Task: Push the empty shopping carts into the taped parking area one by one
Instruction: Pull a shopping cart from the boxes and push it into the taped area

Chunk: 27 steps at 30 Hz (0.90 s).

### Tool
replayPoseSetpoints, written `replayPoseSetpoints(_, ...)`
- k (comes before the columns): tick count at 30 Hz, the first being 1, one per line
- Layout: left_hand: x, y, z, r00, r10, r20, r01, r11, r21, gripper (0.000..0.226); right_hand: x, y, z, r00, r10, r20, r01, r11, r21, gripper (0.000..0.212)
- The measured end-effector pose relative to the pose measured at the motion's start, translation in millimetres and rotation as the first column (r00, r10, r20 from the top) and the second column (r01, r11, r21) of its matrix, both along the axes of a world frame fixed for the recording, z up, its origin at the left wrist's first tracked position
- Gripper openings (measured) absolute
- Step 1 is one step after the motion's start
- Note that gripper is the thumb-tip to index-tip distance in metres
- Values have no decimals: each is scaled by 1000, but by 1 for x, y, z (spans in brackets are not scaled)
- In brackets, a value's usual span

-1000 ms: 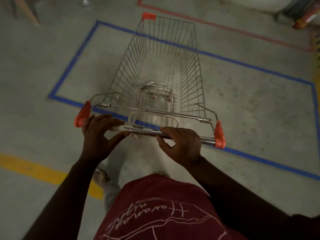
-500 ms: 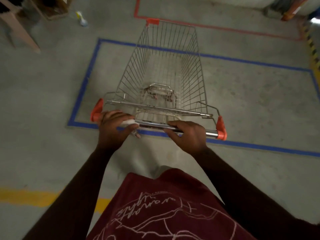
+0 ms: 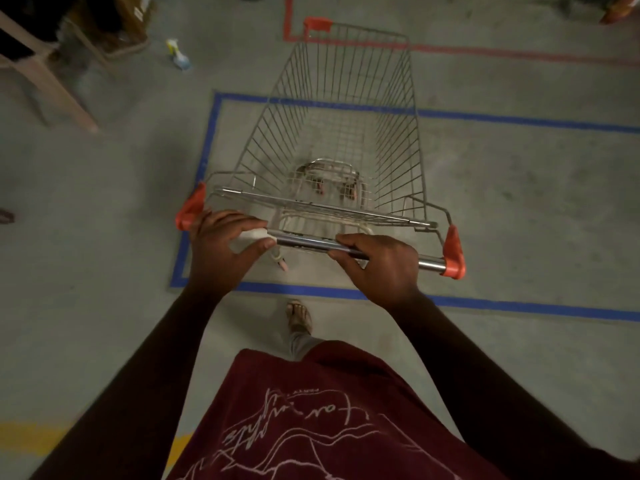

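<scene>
Grey concrete floor [image 3: 104, 271]: bears all items. Blue tape rectangle [image 3: 519, 308], parking outline: near edge runs just below both hands' knuckles. Empty silver wire shopping cart [image 3: 346, 133] with orange corner caps: stands mostly inside the rectangle, its nose past the far blue line, reaching the red tape line [image 3: 519, 51]. Left hand [image 3: 221, 251]: fingers curled round the chrome handle bar [image 3: 311, 242] near its left orange cap. Right hand [image 3: 384, 268]: fingers wrapped over the bar, right of centre. Sandalled foot [image 3: 299, 315]: behind the near tape edge.
</scene>
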<state>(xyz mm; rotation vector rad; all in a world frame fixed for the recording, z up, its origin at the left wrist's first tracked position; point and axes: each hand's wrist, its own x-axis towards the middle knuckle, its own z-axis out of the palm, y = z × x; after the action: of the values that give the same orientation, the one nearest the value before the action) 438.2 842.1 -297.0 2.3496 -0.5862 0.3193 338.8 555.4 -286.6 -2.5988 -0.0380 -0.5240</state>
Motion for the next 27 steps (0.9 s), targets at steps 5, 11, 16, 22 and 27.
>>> replayPoseSetpoints(5, 61, 36, 0, 999, 26, -44, -25, 1000, 10, 30, 63, 26, 5, 995, 62, -73, -59, 998, 37, 30)
replayPoseSetpoints(11, 99, 60, -4, 998, 58, -28, -58, 998, -8, 33, 111, 51, 8, 993, 89, -83, -84, 994, 63, 31)
replayPoseSetpoints(16, 121, 85, 0, 996, 58, -62, -57, 998, 16, 35, 124, 95, 4, 995, -40, -92, 42, 999, 22, 28)
replayPoseSetpoints(22, 140, 128, 6, 997, 14, -78, -16, 1000, -19, 37, 125, 149, 4, 987, -110, -121, 133, 971, 199, 26)
replayPoseSetpoints(27, 144, 163, 5, 994, -2, -107, 2, 1000, -2, 35, 118, 187, 3, 984, -148, -98, 166, 966, 200, 22)
